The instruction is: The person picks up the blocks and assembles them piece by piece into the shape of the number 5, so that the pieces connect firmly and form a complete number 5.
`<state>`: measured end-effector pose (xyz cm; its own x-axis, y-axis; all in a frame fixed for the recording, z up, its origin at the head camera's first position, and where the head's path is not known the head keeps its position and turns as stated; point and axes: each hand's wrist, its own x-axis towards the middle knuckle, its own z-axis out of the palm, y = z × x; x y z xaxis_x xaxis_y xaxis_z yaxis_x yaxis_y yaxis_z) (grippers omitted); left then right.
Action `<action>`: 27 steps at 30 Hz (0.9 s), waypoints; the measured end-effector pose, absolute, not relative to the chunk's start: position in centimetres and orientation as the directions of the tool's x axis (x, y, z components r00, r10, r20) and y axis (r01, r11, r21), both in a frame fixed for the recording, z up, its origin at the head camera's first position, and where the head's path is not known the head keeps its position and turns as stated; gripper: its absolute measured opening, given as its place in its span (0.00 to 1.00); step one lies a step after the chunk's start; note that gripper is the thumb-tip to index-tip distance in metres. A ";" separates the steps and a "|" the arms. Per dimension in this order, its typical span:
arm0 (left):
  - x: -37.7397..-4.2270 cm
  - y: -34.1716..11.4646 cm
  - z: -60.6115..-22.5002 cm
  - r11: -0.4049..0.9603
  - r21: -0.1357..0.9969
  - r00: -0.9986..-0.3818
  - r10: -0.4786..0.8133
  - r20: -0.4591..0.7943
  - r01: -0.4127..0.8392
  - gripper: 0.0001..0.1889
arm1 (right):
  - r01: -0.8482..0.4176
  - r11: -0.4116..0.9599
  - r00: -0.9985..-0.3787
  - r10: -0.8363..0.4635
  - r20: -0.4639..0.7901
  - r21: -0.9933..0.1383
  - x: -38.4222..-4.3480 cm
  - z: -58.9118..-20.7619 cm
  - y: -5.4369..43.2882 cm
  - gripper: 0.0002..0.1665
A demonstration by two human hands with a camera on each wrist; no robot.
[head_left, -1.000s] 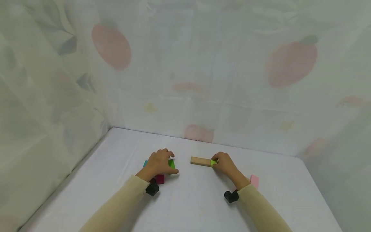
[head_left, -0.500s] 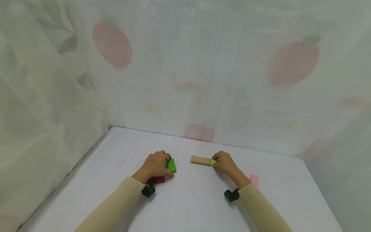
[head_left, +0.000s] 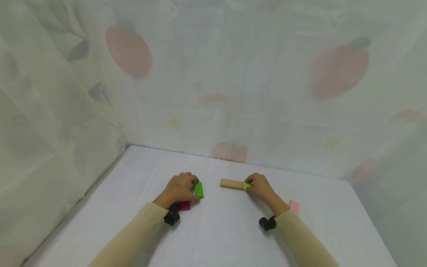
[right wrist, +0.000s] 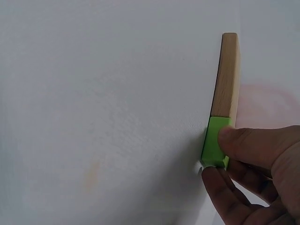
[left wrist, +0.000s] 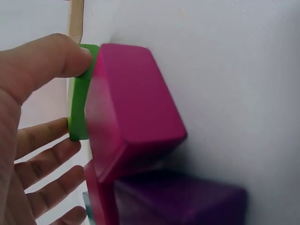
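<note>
Thumb and index finger of my left hand (head_left: 180,188) pinch a green block (head_left: 198,189) at its two ends; in the left wrist view the other fingers are spread beside it. My right hand (head_left: 261,187) pinches a light green block (head_left: 246,186) between thumb and fingers. That block (right wrist: 215,140) lies end to end with a plain wooden block (right wrist: 226,75), touching it in one row. Under the left wrist lie a magenta block (left wrist: 140,93) and a dark purple block (left wrist: 183,201), partly hidden in the head view.
Behind the magenta block, the left wrist view shows a crimson block (left wrist: 99,192) and a sliver of a teal one (left wrist: 88,206). A pink block (head_left: 294,206) lies beside the right forearm. Patterned cloth (head_left: 233,74) hangs behind the white table (head_left: 227,237).
My left hand has shifted slightly left and closed in on the green block, which has turned a little more upright in view. The right hand stays at the light green block.
</note>
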<state>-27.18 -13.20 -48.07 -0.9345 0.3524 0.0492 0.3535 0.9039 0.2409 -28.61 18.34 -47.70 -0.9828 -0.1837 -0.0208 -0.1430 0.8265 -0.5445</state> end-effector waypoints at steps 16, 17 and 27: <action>-28.5 -10.8 -48.4 0.851 0.311 -0.906 0.409 0.110 0.422 0.29 | -0.119 0.816 -0.986 -0.163 -0.028 -0.566 -28.8 -47.8 18.3 0.14; -28.7 -10.6 -48.4 0.848 0.309 -0.902 0.416 0.112 0.430 0.29 | -0.123 0.815 -0.986 -0.165 -0.024 -0.566 -28.8 -47.9 18.3 0.14; -29.8 -9.1 -48.9 0.829 0.328 -0.890 0.443 0.105 0.452 0.29 | -0.140 0.818 -0.985 -0.172 -0.004 -0.558 -28.5 -48.2 18.3 0.14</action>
<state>-29.85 -9.14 -48.87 -0.8903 0.4431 0.1055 0.4517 0.8295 0.3284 -28.50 18.31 -48.17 -0.9851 -0.1718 -0.0043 -0.1403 0.8181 -0.5578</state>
